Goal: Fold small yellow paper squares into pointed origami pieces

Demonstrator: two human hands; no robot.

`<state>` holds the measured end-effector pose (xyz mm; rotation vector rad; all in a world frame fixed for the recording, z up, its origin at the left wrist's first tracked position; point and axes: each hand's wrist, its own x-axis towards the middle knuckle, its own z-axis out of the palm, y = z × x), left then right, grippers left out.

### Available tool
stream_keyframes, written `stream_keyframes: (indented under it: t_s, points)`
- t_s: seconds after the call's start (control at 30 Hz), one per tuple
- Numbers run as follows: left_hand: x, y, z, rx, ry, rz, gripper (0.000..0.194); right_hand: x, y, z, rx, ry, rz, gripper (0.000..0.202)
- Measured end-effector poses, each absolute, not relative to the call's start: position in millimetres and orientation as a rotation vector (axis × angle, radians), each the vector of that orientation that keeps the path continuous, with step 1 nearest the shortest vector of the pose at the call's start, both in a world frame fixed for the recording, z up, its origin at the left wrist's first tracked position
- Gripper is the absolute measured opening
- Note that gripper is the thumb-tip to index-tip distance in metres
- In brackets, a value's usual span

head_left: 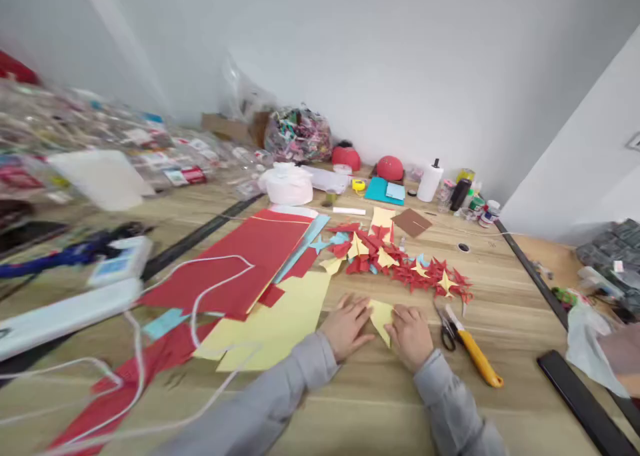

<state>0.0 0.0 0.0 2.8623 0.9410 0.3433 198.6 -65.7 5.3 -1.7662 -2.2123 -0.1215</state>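
Observation:
A small folded piece of yellow paper (382, 319) lies on the wooden table between my two hands. My left hand (347, 327) rests on the paper's left edge, fingers spread and lying nearly flat. On the right edge lies my right hand (411, 335), its fingers also stretched out flat. Just beyond is a heap of folded red paper stars (435, 276) mixed with yellow and light blue ones. Large yellow sheets (280, 323) and a large red sheet (230, 259) are spread to the left of my hands.
Black scissors (448, 336) and a yellow-handled knife (480, 358) lie right of my right hand. A white cable (195, 309) loops across the left side. Bottles (430, 183) stand at the back. A black flat object (583, 396) lies at the right.

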Motion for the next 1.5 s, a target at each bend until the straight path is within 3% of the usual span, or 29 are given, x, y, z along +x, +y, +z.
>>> stream_keyframes:
  t_s: [0.4, 0.6, 0.77, 0.87, 1.23, 1.5]
  points:
    - [-7.0, 23.0, -10.4, 2.841, 0.752, 0.290, 0.064, 200.0, -61.1, -1.1, -1.557, -2.169, -0.131, 0.019]
    - [-10.1, 24.4, -4.1, 2.801, 0.727, 0.283, 0.055, 199.2, -59.1, -2.2, -1.543, -2.151, -0.158, 0.017]
    - [-0.4, 16.0, 6.1, 2.650, 0.838, 0.358, 0.036, 205.4, -60.6, -3.4, -1.524, -2.129, -0.119, 0.017]
    - [8.4, 8.8, 7.3, 2.607, 0.980, 0.384, 0.042, 211.3, -61.9, -2.6, -1.560, -2.091, -0.085, 0.017]
    - [8.9, 3.3, 4.5, 2.591, 1.011, 0.452, 0.026, 222.8, -64.8, -0.8, -1.616, -2.028, -0.070, 0.022]
    - [8.9, 2.6, 7.7, 2.601, 1.003, 0.434, 0.025, 220.3, -67.0, 4.7, -1.672, -2.118, -0.074, 0.024]
